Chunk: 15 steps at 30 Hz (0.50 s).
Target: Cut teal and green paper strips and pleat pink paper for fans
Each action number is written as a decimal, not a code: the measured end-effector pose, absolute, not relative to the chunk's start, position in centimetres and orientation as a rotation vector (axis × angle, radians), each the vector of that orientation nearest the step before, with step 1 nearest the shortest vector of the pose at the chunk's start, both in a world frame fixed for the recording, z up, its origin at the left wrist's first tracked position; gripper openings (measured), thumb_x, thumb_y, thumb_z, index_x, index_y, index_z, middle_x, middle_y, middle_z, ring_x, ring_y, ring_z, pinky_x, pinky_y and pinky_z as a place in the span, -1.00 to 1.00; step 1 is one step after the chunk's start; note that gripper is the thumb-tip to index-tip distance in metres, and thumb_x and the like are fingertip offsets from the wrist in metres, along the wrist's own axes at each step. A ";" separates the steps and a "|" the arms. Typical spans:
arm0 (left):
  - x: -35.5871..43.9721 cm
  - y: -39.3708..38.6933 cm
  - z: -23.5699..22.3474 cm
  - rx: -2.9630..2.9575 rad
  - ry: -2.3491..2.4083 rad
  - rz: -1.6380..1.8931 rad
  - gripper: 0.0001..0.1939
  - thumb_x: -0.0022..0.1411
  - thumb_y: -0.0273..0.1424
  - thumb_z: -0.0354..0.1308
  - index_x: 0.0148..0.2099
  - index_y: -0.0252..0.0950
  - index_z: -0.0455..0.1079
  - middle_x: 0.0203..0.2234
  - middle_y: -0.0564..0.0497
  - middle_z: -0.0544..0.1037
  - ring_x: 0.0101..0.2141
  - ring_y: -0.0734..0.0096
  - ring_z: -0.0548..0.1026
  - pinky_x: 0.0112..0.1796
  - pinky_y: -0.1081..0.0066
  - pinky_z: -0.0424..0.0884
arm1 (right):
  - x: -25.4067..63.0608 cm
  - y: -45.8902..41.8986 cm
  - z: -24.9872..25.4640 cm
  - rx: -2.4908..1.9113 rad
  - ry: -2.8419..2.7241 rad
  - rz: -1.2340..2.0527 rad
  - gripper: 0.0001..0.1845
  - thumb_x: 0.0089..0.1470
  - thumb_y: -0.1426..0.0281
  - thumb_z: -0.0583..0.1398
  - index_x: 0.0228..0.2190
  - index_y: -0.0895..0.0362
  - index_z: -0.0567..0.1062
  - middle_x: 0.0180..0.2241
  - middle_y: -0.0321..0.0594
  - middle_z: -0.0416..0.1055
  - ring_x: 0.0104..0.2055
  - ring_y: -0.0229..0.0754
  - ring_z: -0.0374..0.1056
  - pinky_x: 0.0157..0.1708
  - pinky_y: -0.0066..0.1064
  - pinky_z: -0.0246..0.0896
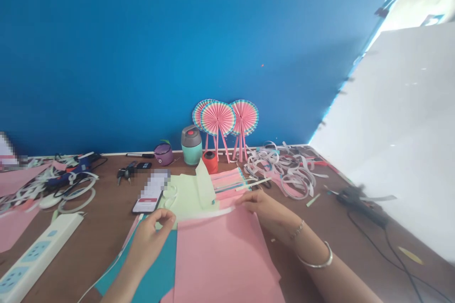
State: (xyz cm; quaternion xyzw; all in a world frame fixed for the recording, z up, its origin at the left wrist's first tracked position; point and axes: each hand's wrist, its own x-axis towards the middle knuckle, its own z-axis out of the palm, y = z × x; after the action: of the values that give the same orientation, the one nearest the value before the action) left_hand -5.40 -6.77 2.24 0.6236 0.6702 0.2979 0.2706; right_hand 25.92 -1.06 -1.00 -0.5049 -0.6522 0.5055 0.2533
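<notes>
A pink paper sheet point(223, 255) lies in front of me over other sheets. Along its far edge runs a thin white strip point(213, 213), blurred in places. At the strip's right end, my right hand point(265, 208) has its fingers closed on it, right above the pink paper. My left hand point(151, 234) is curled near the sheet's far left corner, thumb and index finger close together; whatever may be between them is too small to make out. Pale green paper point(185, 189) lies behind the strip, and blue paper point(156, 265) shows under my left forearm.
Pink pleated fans point(218, 118) lean against the blue partition point(142, 57). A phone point(151, 194), a teal jar point(192, 149) and a purple cup point(163, 154) stand or lie behind. Curled white strips point(295, 177) heap at right, near a glue gun point(362, 203). A power strip point(39, 255) lies left.
</notes>
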 end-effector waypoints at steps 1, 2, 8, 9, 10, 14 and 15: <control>-5.4 -6.8 2.1 1.671 1.805 0.803 -0.66 0.09 -0.08 -0.03 -0.44 -0.22 0.36 -0.50 0.05 0.47 -0.46 0.34 0.39 -0.40 0.45 0.32 | 25.8 -1.3 -1.2 -1.378 -1.744 1.392 -0.71 -0.05 0.39 0.15 -0.25 0.16 0.55 -0.36 -0.21 0.43 -0.41 -0.27 0.25 -0.36 -0.41 0.16; -5.3 -6.9 2.1 1.670 1.806 0.804 -0.66 0.09 -0.08 -0.03 -0.44 -0.22 0.36 -0.51 0.06 0.46 -0.46 0.34 0.39 -0.39 0.45 0.32 | 25.7 -1.4 -1.3 -1.363 -1.730 1.407 -0.70 -0.04 0.40 0.15 -0.23 0.16 0.54 -0.36 -0.21 0.43 -0.40 -0.26 0.26 -0.35 -0.41 0.17; -5.1 -7.5 3.7 1.760 1.740 0.822 -0.68 0.12 -0.09 -0.05 -0.44 -0.21 0.32 -0.49 0.08 0.43 -0.40 0.36 0.39 -0.29 0.45 0.32 | 24.6 -1.4 -0.9 -1.227 -1.949 1.067 -0.62 -0.07 0.53 0.11 -0.18 0.07 0.50 -0.22 -0.20 0.39 -0.25 -0.20 0.27 -0.28 -0.39 0.16; -5.0 -7.5 4.1 1.771 1.720 0.837 -0.69 0.13 -0.10 -0.05 -0.44 -0.21 0.31 -0.49 0.08 0.43 -0.39 0.36 0.39 -0.28 0.46 0.32 | 24.4 -1.2 -1.0 -1.167 -2.005 1.023 -0.57 -0.10 0.58 0.10 -0.17 0.05 0.50 -0.18 -0.19 0.37 -0.20 -0.18 0.27 -0.24 -0.38 0.16; -4.8 -7.5 4.5 1.779 1.706 0.849 -0.70 0.13 -0.11 -0.05 -0.44 -0.21 0.30 -0.48 0.07 0.43 -0.38 0.35 0.40 -0.28 0.46 0.32 | 24.2 -1.1 -1.2 -1.108 -2.057 1.000 -0.52 -0.14 0.62 0.09 -0.16 0.04 0.50 -0.16 -0.18 0.37 -0.16 -0.16 0.26 -0.20 -0.36 0.16; -4.2 -7.2 5.7 1.811 1.691 0.887 -0.72 0.13 -0.14 -0.03 -0.44 -0.21 0.31 -0.48 0.05 0.43 -0.37 0.32 0.39 -0.30 0.45 0.33 | 23.5 -0.7 -2.3 -1.119 -2.108 0.890 -0.62 -0.21 0.66 0.10 -0.33 0.12 0.54 -0.27 -0.15 0.40 -0.17 -0.11 0.27 -0.12 -0.28 0.14; -4.1 -7.1 5.9 1.809 1.693 0.901 -0.73 0.13 -0.15 -0.02 -0.44 -0.21 0.31 -0.47 0.05 0.44 -0.36 0.32 0.39 -0.31 0.45 0.32 | 23.5 -0.6 -2.7 -1.161 -2.088 0.863 -0.70 -0.20 0.64 0.11 -0.41 0.14 0.54 -0.33 -0.16 0.40 -0.21 -0.12 0.27 -0.14 -0.28 0.15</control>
State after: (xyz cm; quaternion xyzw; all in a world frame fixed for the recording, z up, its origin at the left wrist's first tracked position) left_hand -4.08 -7.12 5.94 0.6645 0.6218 0.3310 0.2496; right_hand 23.49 -0.64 -2.66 -0.4365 -0.7851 0.3244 0.2965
